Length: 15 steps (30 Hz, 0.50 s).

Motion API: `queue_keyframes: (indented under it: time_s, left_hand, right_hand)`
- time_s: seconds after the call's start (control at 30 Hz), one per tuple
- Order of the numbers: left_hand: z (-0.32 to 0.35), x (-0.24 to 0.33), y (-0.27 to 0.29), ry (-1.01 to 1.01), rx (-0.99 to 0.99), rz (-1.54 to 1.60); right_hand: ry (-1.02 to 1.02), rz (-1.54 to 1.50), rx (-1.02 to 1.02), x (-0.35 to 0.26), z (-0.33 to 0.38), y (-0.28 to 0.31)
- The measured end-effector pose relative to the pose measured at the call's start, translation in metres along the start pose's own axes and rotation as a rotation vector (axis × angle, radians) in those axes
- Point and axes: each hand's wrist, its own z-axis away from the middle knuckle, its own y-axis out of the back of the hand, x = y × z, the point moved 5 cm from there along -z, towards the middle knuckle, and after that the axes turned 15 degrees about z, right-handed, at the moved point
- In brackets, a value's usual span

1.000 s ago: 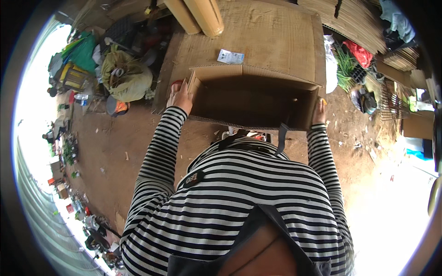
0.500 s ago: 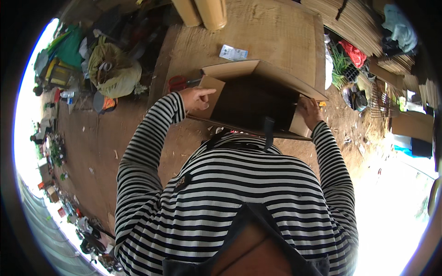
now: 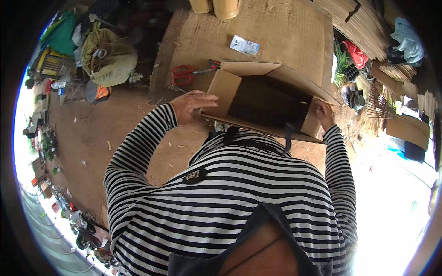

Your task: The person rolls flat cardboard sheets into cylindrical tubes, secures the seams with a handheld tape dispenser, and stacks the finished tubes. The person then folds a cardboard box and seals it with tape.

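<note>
An open-topped cardboard box (image 3: 258, 123) lies tilted on the near edge of the wooden table, its dark inside facing up toward me. At its left end my left hand (image 3: 194, 106) has its fingers stretched out against the edge of the short flap (image 3: 224, 91), the thumb lower and apart. My right hand (image 3: 325, 114) grips the right end, fingers bent over the short flap (image 3: 311, 117) there. The long far flap (image 3: 304, 82) stands up. Just beyond the left end lie red-handled scissors (image 3: 183, 75), with a small red and black object (image 3: 214, 64) by their blades.
On the wooden table (image 3: 281, 27) lie a white and blue printed card (image 3: 244, 44) and brown rolls (image 3: 225, 8) at the far edge. A stuffed yellowish sack (image 3: 110, 60) stands to the left. Stacked flat cardboard (image 3: 354, 23) and a red bag (image 3: 355, 54) are to the right.
My left hand has drawn back from across the left flap to its outer edge. The box and my right hand sit slightly further right in view, and the scissors show more fully.
</note>
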Motion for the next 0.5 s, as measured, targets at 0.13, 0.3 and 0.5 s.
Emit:
queue_keyframes:
  time_s: [0.13,0.3,0.5]
  left_hand:
    - [-0.005,-0.025,-0.016,0.02,0.262,0.068]
    - [-0.024,-0.01,-0.032,0.276,0.858,0.401]
    - [-0.017,-0.023,-0.046,0.173,0.943,0.42]
  right_hand:
    - [-0.109,-0.136,-0.144,0.001,-0.007,-0.001]
    - [0.033,-0.186,-0.217,0.016,-0.003,0.0]
    - [0.167,-0.38,-0.423,0.006,-0.002,0.005]
